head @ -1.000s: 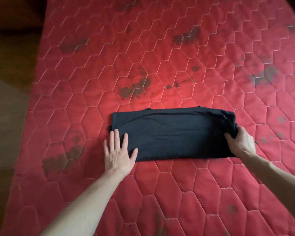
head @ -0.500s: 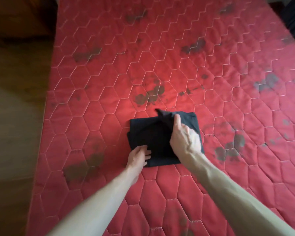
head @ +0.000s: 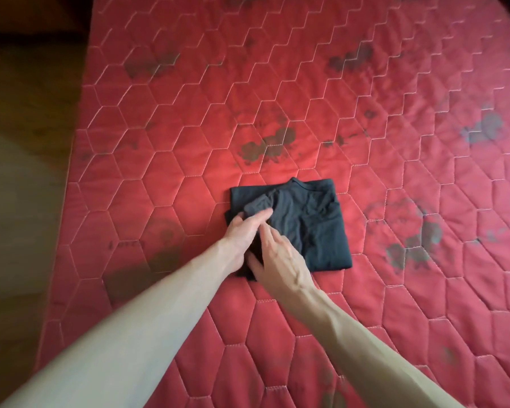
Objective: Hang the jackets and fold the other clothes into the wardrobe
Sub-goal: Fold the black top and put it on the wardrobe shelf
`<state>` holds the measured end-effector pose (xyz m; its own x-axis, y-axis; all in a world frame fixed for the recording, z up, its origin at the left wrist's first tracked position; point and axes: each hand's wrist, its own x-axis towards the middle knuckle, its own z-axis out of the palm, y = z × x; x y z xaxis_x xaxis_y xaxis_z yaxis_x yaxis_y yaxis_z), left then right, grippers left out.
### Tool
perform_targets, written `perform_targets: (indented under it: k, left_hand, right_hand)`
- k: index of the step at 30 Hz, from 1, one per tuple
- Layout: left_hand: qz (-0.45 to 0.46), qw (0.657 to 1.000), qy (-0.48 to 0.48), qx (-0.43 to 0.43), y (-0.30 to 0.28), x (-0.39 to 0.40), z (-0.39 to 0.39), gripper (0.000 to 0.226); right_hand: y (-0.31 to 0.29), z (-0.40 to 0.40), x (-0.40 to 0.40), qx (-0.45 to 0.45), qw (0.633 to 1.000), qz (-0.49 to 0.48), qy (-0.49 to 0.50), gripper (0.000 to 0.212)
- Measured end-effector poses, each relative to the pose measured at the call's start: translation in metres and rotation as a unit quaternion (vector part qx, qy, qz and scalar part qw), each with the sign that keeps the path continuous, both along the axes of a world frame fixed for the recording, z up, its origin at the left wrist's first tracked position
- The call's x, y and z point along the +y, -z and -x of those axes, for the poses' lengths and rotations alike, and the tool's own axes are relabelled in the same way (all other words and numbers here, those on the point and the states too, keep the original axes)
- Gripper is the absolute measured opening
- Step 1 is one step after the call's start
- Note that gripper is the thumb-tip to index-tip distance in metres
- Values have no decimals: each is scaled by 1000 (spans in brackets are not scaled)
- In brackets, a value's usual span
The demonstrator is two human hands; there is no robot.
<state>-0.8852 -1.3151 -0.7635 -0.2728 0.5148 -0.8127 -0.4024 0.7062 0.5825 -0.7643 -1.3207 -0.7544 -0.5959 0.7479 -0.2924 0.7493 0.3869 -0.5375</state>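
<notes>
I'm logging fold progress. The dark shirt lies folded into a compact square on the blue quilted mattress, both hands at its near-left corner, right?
Not quite: the quilted mattress is red, not blue, as the head view shows. The rest holds: the dark shirt lies folded compactly, with the left hand and right hand at its near-left corner.

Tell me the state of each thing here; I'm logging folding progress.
Black cotton T-shirt: folded into a compact rectangle, lying flat on the mattress.
Red quilted hexagon-stitched mattress: bare, dark blotches.
Left hand: open, resting on the shirt's left edge.
Right hand: open, fingers at the shirt's near-left corner.
</notes>
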Motion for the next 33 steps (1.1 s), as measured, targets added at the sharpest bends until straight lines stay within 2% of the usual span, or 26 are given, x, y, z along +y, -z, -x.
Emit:
perform_targets:
  k: [3, 6, 8, 10, 11, 12, 14, 15, 17, 20, 22, 26, 29, 31, 33]
  left_hand:
    - [-68, 984, 72, 150, -1, 3, 1, 18]
    - [-132, 951, 77, 270, -3, 0, 2, 18]
    - [-161, 917, 75, 358, -1, -5, 0, 28]
    - [-161, 894, 73, 412, 6, -11, -1, 31]
    - [-148, 900, 68, 404, 11, -13, 0, 30]
    - [-122, 922, 54, 364, 15, -15, 2, 30]
    - [-54, 974, -29, 218, 20, -11, 5, 39]
    - [-30, 984, -83, 156, 21, -7, 6, 48]
    - [-10, 985, -145, 94, 22, 4, 14, 54]
    - [36, 995, -88, -41, 8, 26, 33, 45]
    - [85, 992, -41, -80, 0, 38, 46, 46]
    - [97, 995, 16, -30, -8, 57, 58, 28]
    - [19, 998, 9, 61, -5, 60, 60, 18]
    - [-18, 985, -33, 170, 0, 59, 62, 11]
    - [9, 955, -132, 265, 7, 59, 67, 16]
  right_hand:
    - [3, -25, -3, 83, 996, -13, -30, 51]
    - [8, -52, 3, 118, 991, -59, -21, 52]
    - [16, -70, 11, 97, 991, -95, 22, 49]
    - [26, -84, 22, 17, 990, -119, 69, 50]
    - [31, -90, 28, -35, 990, -117, 76, 52]
    - [36, -96, 34, -84, 989, -103, 71, 55]
    - [45, -105, 41, -140, 986, -76, 42, 60]
    - [48, -108, 42, -150, 986, -69, 29, 62]
    - [52, -109, 42, -165, 984, -71, 11, 64]
    - [55, -109, 38, -196, 978, -75, -8, 68]
    - [55, -109, 37, -200, 977, -69, -10, 69]
    - [53, -108, 40, -196, 979, -54, -13, 70]
    - [51, -109, 43, -199, 978, -54, -17, 70]
    - [48, -108, 43, -187, 980, -66, -9, 68]
    - [45, -107, 42, -157, 983, -94, 12, 63]
